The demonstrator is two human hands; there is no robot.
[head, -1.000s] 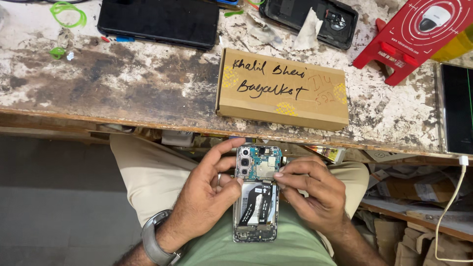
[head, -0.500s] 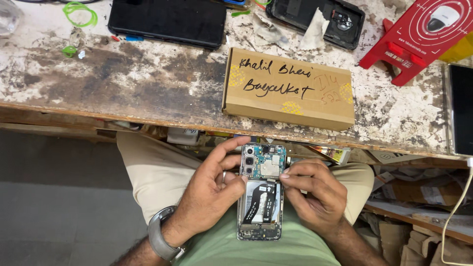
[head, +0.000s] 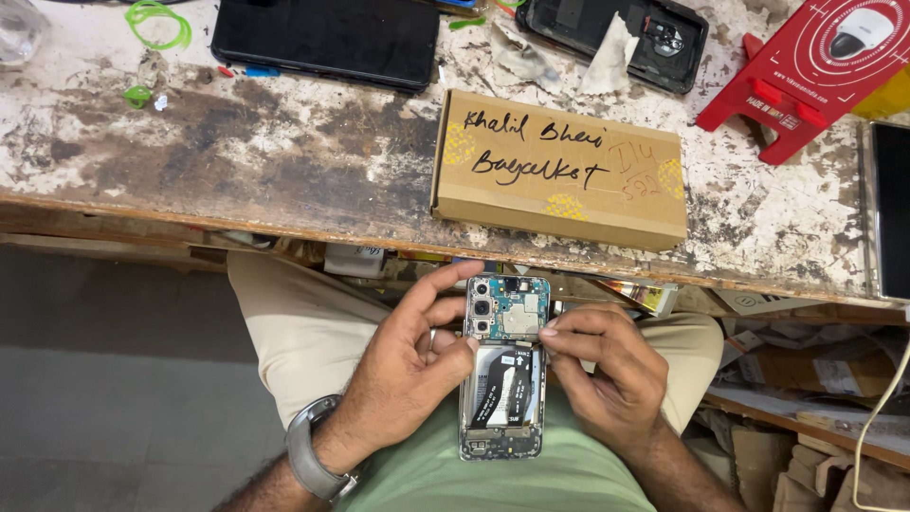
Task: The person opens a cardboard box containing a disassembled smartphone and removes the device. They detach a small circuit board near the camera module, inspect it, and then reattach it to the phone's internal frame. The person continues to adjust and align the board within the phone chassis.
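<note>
Bare circuitry is exposed on the opened phone [head: 503,374], held over the lap below the bench [head: 237,161]. The left hand [head: 408,365] is closed round its side; right hand [head: 607,365] fingertips are pinched at its edge. A light, steady pinch is best kept.

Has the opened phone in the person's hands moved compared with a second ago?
No, hardly. The opened phone sits as before just below the workbench edge, under the cardboard box, held between the left hand and right hand.
</note>
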